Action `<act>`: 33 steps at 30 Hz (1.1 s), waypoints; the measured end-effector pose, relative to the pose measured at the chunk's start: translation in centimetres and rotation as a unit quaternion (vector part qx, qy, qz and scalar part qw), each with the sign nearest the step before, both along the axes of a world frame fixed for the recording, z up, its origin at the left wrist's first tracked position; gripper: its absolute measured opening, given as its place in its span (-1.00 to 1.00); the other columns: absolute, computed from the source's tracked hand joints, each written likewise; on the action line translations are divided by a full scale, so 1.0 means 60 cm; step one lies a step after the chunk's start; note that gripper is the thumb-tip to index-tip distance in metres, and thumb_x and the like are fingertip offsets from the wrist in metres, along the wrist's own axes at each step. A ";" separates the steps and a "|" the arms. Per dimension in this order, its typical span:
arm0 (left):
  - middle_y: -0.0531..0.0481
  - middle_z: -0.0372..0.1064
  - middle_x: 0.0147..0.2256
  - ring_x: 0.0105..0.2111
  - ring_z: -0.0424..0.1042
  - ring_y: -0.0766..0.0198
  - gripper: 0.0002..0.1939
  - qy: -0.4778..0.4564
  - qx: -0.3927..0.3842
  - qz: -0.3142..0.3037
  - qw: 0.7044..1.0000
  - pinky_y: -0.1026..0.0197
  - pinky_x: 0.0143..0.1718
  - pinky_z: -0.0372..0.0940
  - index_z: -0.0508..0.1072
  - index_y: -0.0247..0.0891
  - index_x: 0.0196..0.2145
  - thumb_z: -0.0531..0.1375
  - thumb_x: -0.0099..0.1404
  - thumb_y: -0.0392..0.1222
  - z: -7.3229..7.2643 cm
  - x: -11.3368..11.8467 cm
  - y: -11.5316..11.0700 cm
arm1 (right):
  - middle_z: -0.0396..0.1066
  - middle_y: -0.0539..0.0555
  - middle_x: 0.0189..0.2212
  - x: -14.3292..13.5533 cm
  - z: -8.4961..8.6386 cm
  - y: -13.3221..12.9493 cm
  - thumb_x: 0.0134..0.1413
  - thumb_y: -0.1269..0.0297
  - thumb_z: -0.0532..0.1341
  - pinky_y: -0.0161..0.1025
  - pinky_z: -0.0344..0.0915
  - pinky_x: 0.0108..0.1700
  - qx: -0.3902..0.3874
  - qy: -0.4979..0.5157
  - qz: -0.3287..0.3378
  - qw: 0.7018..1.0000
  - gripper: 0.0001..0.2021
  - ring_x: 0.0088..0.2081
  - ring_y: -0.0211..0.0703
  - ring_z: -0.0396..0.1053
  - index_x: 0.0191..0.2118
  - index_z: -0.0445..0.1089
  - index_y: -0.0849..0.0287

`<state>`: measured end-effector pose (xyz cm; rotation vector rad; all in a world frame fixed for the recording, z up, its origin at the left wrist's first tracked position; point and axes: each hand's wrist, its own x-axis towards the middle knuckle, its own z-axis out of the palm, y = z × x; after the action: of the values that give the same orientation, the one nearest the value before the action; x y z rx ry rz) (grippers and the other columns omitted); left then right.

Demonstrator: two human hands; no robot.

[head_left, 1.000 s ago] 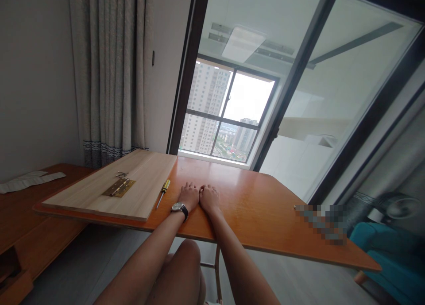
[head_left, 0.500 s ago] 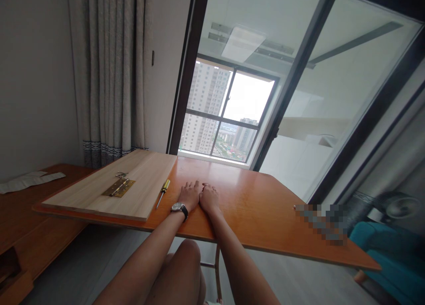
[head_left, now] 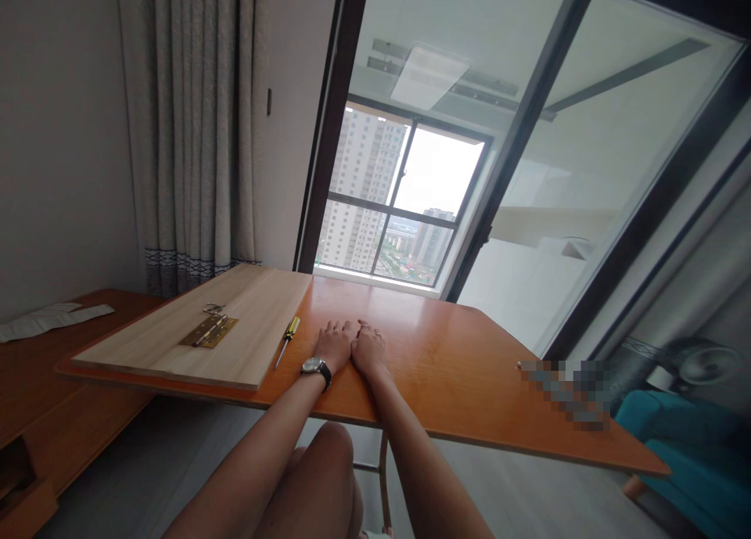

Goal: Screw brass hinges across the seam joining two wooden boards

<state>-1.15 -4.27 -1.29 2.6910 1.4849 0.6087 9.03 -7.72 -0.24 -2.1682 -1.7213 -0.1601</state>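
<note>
My left hand (head_left: 335, 345) lies palm down on the orange-brown wooden table (head_left: 458, 367), fingers stretched forward, a watch (head_left: 317, 368) on its wrist. Close beside it, touching along the inner edge, my right hand (head_left: 369, 350) rests on the same tabletop with a ring on one finger; its fingers are loosely bent and nothing shows in them. Left of my left hand lies a screwdriver (head_left: 288, 340) with a yellow and black handle. Farther left, a pale wooden board (head_left: 264, 312) carries a brass hinge (head_left: 210, 332) and a few small metal pieces (head_left: 214, 309), too small to name.
A blurred-out patch (head_left: 569, 390) covers something at the table's right end. Beyond it stand a teal chair (head_left: 674, 429) and a fan (head_left: 707, 364). At left, a lower wooden cabinet (head_left: 88, 398) bears white strips (head_left: 55, 320). A curtain (head_left: 199, 132) and glass door are behind.
</note>
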 end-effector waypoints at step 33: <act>-0.30 0.35 0.09 0.11 0.26 -0.07 -0.57 -0.007 0.000 0.001 1.000 -0.04 0.05 0.22 0.28 -0.29 0.24 -0.06 0.48 -0.20 0.002 0.000 -0.002 | 0.40 0.30 0.16 -0.003 0.003 -0.003 0.28 0.42 0.09 -0.08 0.22 0.19 -0.007 -0.002 -0.002 1.000 -0.55 0.19 0.07 0.31 0.25 0.31 0.26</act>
<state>-1.16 -4.39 -1.19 2.6792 1.4854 0.6251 8.86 -7.88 -0.06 -2.1824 -1.7248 -0.1544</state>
